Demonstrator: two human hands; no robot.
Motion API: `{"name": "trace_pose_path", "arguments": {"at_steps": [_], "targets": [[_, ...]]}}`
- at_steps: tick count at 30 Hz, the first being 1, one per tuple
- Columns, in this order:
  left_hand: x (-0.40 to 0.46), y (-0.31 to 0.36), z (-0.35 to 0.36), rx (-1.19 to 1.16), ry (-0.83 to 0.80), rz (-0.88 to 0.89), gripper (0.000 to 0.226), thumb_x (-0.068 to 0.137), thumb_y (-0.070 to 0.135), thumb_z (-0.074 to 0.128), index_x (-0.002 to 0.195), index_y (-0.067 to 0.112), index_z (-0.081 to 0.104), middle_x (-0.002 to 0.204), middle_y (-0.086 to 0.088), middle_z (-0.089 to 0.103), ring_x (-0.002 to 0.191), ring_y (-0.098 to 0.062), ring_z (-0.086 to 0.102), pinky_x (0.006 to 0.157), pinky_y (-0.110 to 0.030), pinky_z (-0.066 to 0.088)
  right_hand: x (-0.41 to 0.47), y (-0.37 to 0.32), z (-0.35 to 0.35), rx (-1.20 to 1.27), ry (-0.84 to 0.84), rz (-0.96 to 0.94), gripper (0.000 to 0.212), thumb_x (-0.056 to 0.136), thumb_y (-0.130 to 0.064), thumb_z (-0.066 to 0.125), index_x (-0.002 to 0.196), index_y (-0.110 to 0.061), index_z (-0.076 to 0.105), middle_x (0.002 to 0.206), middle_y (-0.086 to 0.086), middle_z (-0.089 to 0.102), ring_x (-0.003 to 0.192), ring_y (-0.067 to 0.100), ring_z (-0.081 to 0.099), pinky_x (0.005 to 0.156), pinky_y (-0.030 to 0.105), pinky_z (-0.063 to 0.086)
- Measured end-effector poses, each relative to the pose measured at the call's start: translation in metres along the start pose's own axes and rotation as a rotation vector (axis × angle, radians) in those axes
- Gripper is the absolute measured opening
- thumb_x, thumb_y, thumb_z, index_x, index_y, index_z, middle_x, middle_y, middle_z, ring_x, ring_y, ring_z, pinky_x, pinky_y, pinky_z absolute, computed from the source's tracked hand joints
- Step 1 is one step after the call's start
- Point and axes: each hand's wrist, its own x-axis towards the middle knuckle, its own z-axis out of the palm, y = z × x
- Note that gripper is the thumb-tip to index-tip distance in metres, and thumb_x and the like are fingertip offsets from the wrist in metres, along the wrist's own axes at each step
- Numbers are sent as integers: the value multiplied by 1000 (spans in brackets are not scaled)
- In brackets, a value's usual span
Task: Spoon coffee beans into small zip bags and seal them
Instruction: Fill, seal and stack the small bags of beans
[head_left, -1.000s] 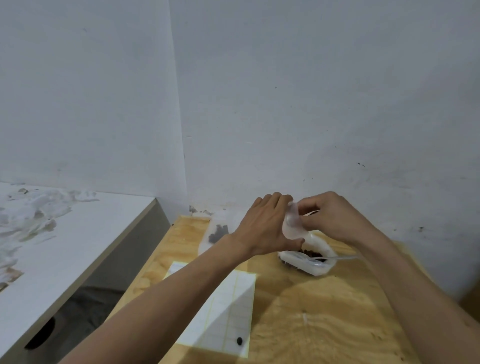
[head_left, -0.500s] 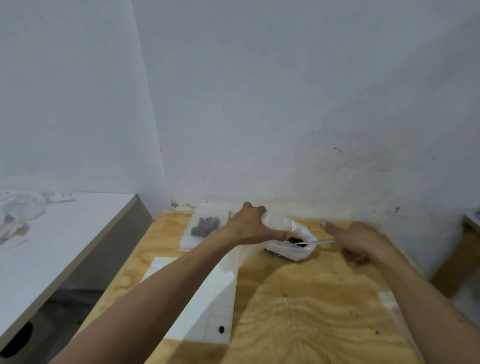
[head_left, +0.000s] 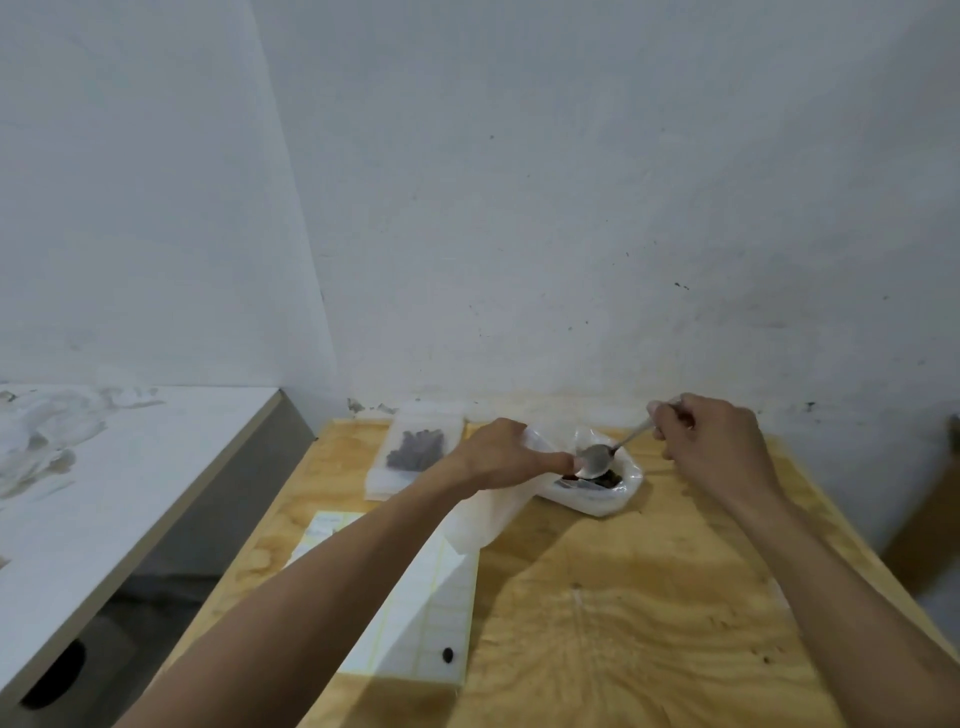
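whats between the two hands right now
In the head view, the spoon spans the gap: the right hand holds its handle, and its bowl sits over the open bag of beans beside the left hand.

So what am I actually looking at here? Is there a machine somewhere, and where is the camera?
There is no machine: these are a person's two bare hands, filmed by a wide-angle camera worn on their head, looking forward and down. They work at a plywood table set against a white wall. The right hand holds a metal spoon by its handle, with the bowl over dark coffee beans in a white container. The left hand holds a small clear bag beside that container. Behind the left hand lies a filled zip bag of beans on the table. Nearer the camera is a gridded sheet with one stray bean on it.
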Motion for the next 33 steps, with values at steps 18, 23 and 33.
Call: {"name": "trace_pose_path", "arguments": {"at_steps": [18, 23, 33], "targets": [[8, 15, 8, 86, -5, 55, 48, 78, 65, 75, 87, 19, 65, 83, 9, 62, 75, -10, 57, 63, -28, 40, -30, 33, 20, 285, 118, 652, 40, 98, -19, 55, 65, -4, 71, 53, 12, 68, 49, 30, 63, 59, 40, 59], [6, -3, 2, 86, 17, 52, 58, 77, 68, 75, 115, 24, 68, 113, 6, 69, 104, -16, 63, 80, -29, 49, -25, 25, 14, 337, 130, 630, 35, 95, -17, 56, 67, -4, 72, 58, 13, 69, 48, 27, 62, 58, 35, 55], [10, -10, 8, 106, 84, -16, 56, 75, 62, 79, 63, 18, 45, 58, 6, 45, 52, -13, 43, 52, -29, 29, -24, 17, 10, 287, 174, 563, 36, 95, -18, 54, 69, -1, 72, 57, 13, 69, 51, 28, 66, 55, 28, 48]]}}
